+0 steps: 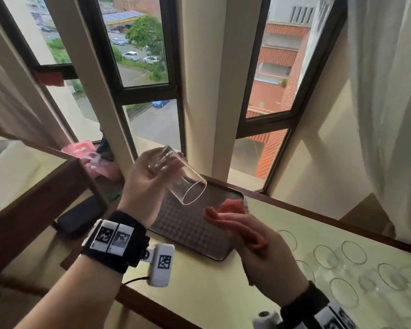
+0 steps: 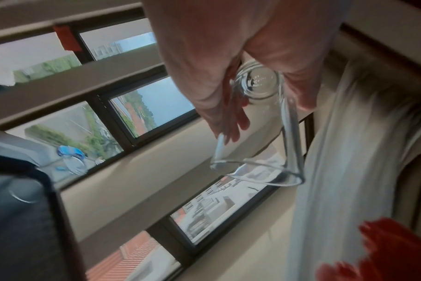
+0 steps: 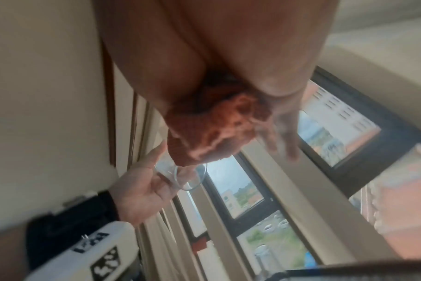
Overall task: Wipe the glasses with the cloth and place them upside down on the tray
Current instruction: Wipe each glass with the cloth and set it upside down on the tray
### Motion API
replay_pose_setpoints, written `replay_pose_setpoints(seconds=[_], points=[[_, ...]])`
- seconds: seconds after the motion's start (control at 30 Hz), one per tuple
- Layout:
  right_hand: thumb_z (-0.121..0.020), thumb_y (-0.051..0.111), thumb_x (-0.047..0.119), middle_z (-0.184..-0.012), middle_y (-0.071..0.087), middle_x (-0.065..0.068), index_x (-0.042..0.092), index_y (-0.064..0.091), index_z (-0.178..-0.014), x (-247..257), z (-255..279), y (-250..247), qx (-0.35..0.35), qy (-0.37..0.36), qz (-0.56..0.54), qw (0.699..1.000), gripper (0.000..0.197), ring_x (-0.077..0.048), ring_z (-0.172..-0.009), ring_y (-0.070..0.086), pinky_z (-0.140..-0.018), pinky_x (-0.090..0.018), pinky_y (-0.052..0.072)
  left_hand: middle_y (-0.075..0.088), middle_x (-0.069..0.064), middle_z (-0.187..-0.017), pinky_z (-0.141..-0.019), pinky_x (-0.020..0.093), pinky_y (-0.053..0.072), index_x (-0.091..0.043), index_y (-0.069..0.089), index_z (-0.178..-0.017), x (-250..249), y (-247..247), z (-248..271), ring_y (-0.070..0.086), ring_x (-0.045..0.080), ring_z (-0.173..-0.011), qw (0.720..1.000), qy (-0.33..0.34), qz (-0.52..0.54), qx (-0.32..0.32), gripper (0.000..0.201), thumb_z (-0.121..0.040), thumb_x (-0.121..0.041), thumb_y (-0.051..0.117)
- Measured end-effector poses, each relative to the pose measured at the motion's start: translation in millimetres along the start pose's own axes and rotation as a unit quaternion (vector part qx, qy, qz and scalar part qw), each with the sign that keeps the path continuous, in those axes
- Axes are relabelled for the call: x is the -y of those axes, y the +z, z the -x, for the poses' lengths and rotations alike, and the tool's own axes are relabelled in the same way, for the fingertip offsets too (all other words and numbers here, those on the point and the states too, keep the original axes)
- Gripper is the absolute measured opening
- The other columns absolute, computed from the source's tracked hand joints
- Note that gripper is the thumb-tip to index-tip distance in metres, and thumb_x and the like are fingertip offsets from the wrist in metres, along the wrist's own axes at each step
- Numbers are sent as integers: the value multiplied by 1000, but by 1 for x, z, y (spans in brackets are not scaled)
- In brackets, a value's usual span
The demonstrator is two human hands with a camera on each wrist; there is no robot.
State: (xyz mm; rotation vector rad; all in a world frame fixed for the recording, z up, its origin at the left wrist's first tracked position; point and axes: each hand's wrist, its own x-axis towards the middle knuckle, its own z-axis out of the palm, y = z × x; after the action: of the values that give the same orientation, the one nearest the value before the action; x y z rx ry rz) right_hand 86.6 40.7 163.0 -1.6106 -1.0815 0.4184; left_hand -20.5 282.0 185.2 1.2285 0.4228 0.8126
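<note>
Above a dark rectangular tray (image 1: 190, 231) with a raised, dimpled grid surface and rounded corners, a person's left hand (image 1: 147, 179) holds a clear, straight-sided drinking glass (image 1: 183, 181) tilted in the air, its thick base toward the window and its open mouth turned toward the cloth; the fingers and thumb are curled around the base end, as the left wrist view (image 2: 255, 121) shows. The right hand (image 1: 263, 255) is just beside it, palm up, fingers loosely bent around a bunched pink-red cloth (image 1: 233, 217) with a nubby woven texture, seen close in the right wrist view (image 3: 212, 131); cloth and glass are apart. The tray lies flat on a pale yellow-green table (image 1: 199, 293) edged in dark wood, and no glass can be made out on it. To the right on the table, more clear glasses (image 1: 342, 269) stand upright in a cluster, only their thin round rims plain to see. A black phone (image 1: 78, 217) lies left of the tray, beside a brown wooden ledge (image 1: 33, 210). Behind, dark-framed windows (image 1: 147, 91) look onto a street, and a white curtain (image 1: 389, 103) hangs at right.
</note>
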Motion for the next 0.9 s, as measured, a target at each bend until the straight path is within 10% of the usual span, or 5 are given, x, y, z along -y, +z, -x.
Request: replay_pose_setpoints(seconds=[0.13, 0.23, 0.5, 0.67, 0.9], points=[[-91, 81, 15, -171, 27, 15, 54, 66, -129, -35, -10, 18, -69, -1, 248, 966, 57, -32, -162, 11, -123, -67, 25, 80, -5, -107, -86, 29, 59, -30, 69, -116, 34, -40, -23, 77, 12, -97, 985, -2, -165, -44, 62, -65, -42, 102], [-89, 81, 15, -176, 15, -6, 47, 69, -133, -44, -22, 30, -106, -32, 369, 923, 56, -45, -161, -4, -118, -79, 18, 79, -7, -107, -86, 35, 63, -39, 71, -113, 71, -71, -41, 77, 15, -96, 965, -38, -256, -43, 64, -58, -51, 103], [-105, 47, 25, -152, 58, 2, 17, 68, -139, -85, -39, 57, -3, -88, 337, 937, 40, -17, -148, 47, -122, -43, 40, 72, -11, -111, -93, 33, 57, -36, 66, -120, 151, -122, -84, 70, 14, -103, 913, -111, -382, -91, 67, -64, -46, 102], [-95, 58, 17, -138, 69, 1, 15, 71, -134, -101, -36, 69, 13, -17, 321, 947, 41, -12, -121, 69, -103, -28, 57, 73, -4, -110, -63, 12, 54, -30, 67, -127, 172, -132, -113, 71, 16, -99, 900, -149, -399, -91, 65, -72, -31, 101], [-75, 79, -10, -129, 73, 6, 17, 69, -134, -122, -29, 68, 24, 54, 309, 949, 66, -9, -122, 67, -104, -27, 54, 69, -4, -112, -94, 30, 48, -25, 63, -129, 191, -142, -144, 64, 18, -100, 878, -171, -436, -100, 60, -79, -28, 96]])
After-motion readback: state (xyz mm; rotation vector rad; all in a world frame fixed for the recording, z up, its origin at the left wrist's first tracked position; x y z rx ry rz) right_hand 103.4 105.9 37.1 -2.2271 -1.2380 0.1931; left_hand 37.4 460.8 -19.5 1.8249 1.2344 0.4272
